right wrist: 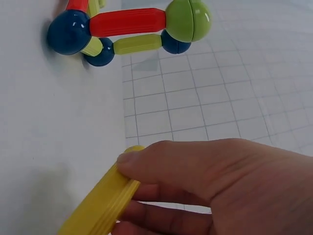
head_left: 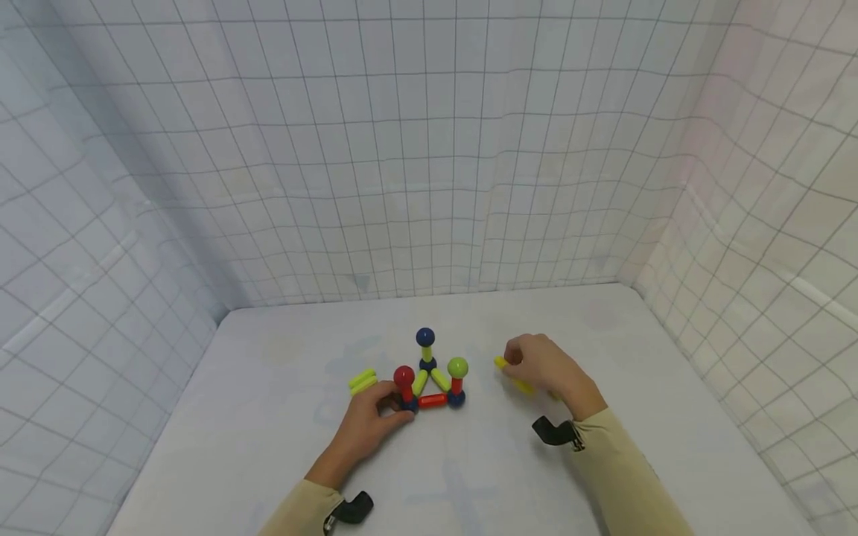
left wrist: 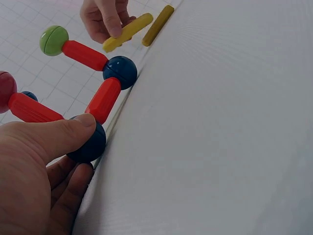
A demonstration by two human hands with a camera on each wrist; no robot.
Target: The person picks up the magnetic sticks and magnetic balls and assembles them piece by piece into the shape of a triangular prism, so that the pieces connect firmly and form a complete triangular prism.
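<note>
A small frame of magnetic rods and balls stands on the table, with a triangular base. Its uprights carry a red ball (head_left: 404,377), a green ball (head_left: 458,368) and a dark blue ball (head_left: 425,337). My left hand (head_left: 365,420) pinches the blue base ball (left wrist: 90,144) under the red upright, between thumb and fingers. A red rod (head_left: 432,400) joins that ball to the other front base ball (head_left: 456,398). To the right of the frame, my right hand (head_left: 544,367) pinches a yellow rod (right wrist: 105,203) near one end, apart from the frame.
Yellow-green rods (head_left: 363,377) lie on the table (head_left: 268,461) just beyond my left hand. Another yellow rod (left wrist: 158,26) lies near my right hand. White grid-patterned walls (head_left: 415,149) enclose the table at the back and sides.
</note>
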